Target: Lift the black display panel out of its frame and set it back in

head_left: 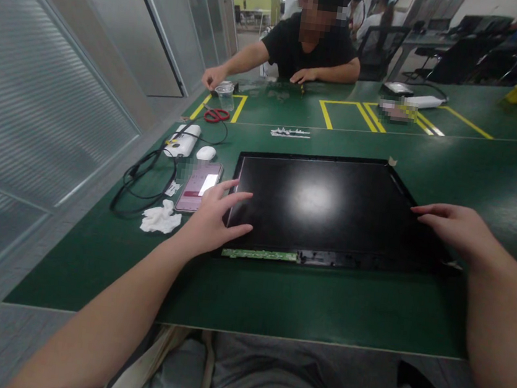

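A flat black display panel [349,217] in a thin dark frame lies on the green table in front of me. A narrow green circuit board [261,255] runs along the left part of its near edge. My left hand [219,214] is at the panel's left edge, fingers and thumb spread over the border. At the right edge is my right hand [451,225], its fingers stretched out with the tips at the frame; its other fingers are partly hidden. A round patch of light reflects off the panel's middle.
Left of the panel are a phone [198,187], crumpled tissue [161,216], a black cable [121,194], a white device [183,140] and a small white case [206,153]. Red-handled scissors [217,115], a plastic cup [225,95] and white strips [290,133] lie farther off. A person [312,50] sits opposite.
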Tool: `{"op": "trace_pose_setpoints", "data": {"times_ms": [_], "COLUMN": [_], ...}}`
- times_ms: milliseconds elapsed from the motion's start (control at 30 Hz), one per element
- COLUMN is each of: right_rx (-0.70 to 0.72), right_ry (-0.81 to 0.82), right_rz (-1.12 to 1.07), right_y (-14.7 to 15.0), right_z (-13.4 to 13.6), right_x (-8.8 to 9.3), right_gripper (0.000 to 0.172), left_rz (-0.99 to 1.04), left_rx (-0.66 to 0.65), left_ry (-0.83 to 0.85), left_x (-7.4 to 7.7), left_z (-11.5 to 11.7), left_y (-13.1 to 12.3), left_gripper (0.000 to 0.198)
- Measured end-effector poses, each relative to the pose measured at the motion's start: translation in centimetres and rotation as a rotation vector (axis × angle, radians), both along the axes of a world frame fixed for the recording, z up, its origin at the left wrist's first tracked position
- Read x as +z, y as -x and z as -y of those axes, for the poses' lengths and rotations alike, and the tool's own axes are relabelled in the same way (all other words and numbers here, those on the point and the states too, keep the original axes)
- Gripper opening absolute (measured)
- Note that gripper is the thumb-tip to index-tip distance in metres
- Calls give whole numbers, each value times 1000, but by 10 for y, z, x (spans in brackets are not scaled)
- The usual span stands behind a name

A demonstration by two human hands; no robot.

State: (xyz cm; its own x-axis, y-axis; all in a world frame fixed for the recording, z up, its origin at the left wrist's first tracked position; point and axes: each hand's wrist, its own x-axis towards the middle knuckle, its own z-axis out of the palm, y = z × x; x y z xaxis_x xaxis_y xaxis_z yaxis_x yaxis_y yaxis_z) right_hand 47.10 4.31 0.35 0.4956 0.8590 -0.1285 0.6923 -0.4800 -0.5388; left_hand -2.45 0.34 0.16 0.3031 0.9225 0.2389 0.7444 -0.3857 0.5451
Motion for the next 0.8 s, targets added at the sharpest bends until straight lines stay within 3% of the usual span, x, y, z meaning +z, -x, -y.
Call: {"op": "trace_pose_setpoints", "data": {"times_ms": [100,167,400,800], "right_rx": [15,24,25,44], "right_ry": [24,34,30,9], "right_rz": [24,35,29,12], "right_y": [2,3,5,-4], "right_z": [0,0,2,-3], "right_x": [2,4,5,-7], "right_gripper": [29,28,26,24], "left_rz": [18,26,47,-154], "left_rx": [-233,-319,-394,-539], "left_ry": [28,84,135,-124], "left_x": [11,15,18,17], "left_z": [5,6,3,5], "left_y": [-1,-2,-2,0], "left_gripper": [47,38,31,31]}}
